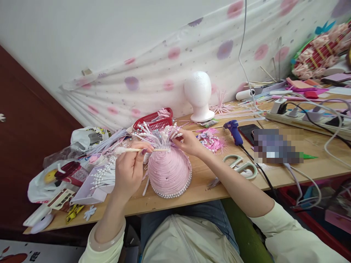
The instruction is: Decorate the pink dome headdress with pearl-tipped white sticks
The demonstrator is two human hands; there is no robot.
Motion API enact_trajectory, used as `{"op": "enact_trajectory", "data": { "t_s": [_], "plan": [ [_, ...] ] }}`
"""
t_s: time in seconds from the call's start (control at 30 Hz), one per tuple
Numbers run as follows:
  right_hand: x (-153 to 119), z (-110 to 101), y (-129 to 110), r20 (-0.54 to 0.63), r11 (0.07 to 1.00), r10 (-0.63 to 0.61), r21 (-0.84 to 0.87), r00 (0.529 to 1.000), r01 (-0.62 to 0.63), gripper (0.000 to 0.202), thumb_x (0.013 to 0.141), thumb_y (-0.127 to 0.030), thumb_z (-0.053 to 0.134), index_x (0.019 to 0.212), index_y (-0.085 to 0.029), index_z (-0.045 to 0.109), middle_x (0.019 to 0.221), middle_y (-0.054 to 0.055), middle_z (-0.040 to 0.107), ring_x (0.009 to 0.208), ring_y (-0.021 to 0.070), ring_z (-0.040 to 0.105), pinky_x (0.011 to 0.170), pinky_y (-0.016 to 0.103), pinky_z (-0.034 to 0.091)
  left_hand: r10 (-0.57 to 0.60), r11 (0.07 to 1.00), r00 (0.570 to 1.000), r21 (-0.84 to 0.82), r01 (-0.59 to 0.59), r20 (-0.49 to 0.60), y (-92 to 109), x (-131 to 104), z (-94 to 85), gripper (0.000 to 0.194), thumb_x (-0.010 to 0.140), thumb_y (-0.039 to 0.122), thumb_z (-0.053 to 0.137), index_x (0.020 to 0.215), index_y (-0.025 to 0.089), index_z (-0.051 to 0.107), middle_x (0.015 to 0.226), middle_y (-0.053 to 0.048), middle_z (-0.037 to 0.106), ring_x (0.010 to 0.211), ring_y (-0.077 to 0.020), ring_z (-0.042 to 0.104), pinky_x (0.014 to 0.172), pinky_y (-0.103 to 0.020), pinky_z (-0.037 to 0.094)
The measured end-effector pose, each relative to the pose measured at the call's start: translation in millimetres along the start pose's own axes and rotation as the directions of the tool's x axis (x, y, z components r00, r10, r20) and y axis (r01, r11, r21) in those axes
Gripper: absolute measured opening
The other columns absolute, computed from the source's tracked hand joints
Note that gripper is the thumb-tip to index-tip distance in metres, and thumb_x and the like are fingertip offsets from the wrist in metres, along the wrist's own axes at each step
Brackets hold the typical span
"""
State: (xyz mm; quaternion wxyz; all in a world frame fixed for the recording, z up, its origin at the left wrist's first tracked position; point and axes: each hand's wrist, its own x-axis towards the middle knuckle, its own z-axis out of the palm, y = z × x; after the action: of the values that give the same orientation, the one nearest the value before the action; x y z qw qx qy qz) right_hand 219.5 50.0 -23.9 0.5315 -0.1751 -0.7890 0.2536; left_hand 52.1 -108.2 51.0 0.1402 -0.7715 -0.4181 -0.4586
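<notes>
A pink yarn-wrapped cone-shaped hat (169,171) with a pearl trim along its lower edge stands on the table in front of me. From its top rises a tuft of pale pearl-tipped stems (161,136). My left hand (128,170) pinches a thin wooden stick (157,149) with a white blob at its left end; the stick's right end reaches the base of the tuft. On the tuft's right side, the fingers of my right hand (189,142) are closed on the stems, with the fingertips partly hidden.
Behind the hat are a red basket (168,118) and a white foam head (197,93). To the right lie a blue glue gun (233,132), scissors (242,167), a phone (248,132) and a power strip (296,118). A white box (90,195) with pearl stems and plastic bags crowd the left.
</notes>
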Motion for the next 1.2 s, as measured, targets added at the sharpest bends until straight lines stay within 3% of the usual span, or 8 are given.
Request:
{"op": "enact_trajectory", "data": {
  "t_s": [0.2, 0.67, 0.87, 1.07, 1.2],
  "plan": [
    [0.1, 0.3, -0.5, 0.0, 1.0, -0.021, 0.015, 1.0, 0.021, 0.018, 0.078, -0.008, 0.054, 0.086, -0.017, 0.068, 0.08, 0.003, 0.071, 0.071, 0.0156, 0.063, 0.068, 0.026, 0.047, -0.008, 0.997, 0.994, -0.073, 0.0, -0.111, 4.2, 1.0, 7.0, 0.022, 0.098, 0.019, 0.043, 0.087, 0.019, 0.062, 0.092, -0.005, 0.067, 0.091, -0.0157, 0.064, 0.075, -0.028, 0.055],
    [-0.4, 0.5, 0.1, 0.005, 1.0, -0.017, 0.019, 1.0, 0.017, 0.019, 0.077, -0.008, 0.054, 0.086, -0.016, 0.067, 0.082, 0.004, 0.071, 0.074, 0.0159, 0.064, 0.068, 0.026, 0.047, -0.006, 0.995, 0.997, -0.1, -0.002, -0.074, 4.6, -0.5, 10.6, 0.022, 0.099, 0.021, 0.04, 0.085, 0.02, 0.057, 0.086, -0.004, 0.067, 0.084, -0.0158, 0.066, 0.076, -0.031, 0.053],
    [-1.2, 0.9, 1.3, -0.002, 0.999, 0.003, 0.034, 1.0, -0.002, 0.015, 0.078, -0.01, 0.054, 0.084, -0.017, 0.066, 0.082, 0.003, 0.072, 0.074, 0.016, 0.064, 0.069, 0.026, 0.049, -0.106, 0.988, 0.989, -0.126, 0.093, -0.107, 3.0, -4.2, 16.3, 0.021, 0.1, 0.026, 0.04, 0.086, 0.02, 0.055, 0.085, -0.004, 0.065, 0.087, -0.0165, 0.064, 0.077, -0.032, 0.053],
    [-2.5, 3.2, 4.1, -0.002, 0.998, 0.042, 0.047, 0.999, -0.042, 0.019, 0.079, -0.01, 0.053, 0.091, -0.017, 0.066, 0.088, 0.005, 0.073, 0.077, 0.017, 0.066, 0.072, 0.028, 0.05, -0.104, 0.992, 0.984, -0.092, 0.091, -0.147, 4.3, -10.3, 18.8, 0.021, 0.099, 0.024, 0.04, 0.084, 0.02, 0.054, 0.084, -0.003, 0.064, 0.085, -0.0149, 0.064, 0.077, -0.03, 0.053],
    [-3.7, 4.6, 5.9, -0.013, 0.998, 0.06, -0.003, 0.998, -0.06, 0.02, 0.079, -0.01, 0.053, 0.093, -0.018, 0.066, 0.088, 0.006, 0.073, 0.074, 0.0178, 0.066, 0.071, 0.03, 0.05, -0.161, 0.982, 0.976, -0.126, 0.143, -0.147, 5.2, -15.7, 22.5, 0.02, 0.1, 0.025, 0.039, 0.09, 0.02, 0.055, 0.09, -0.004, 0.063, 0.089, -0.0157, 0.063, 0.078, -0.031, 0.054]
  ]
}}
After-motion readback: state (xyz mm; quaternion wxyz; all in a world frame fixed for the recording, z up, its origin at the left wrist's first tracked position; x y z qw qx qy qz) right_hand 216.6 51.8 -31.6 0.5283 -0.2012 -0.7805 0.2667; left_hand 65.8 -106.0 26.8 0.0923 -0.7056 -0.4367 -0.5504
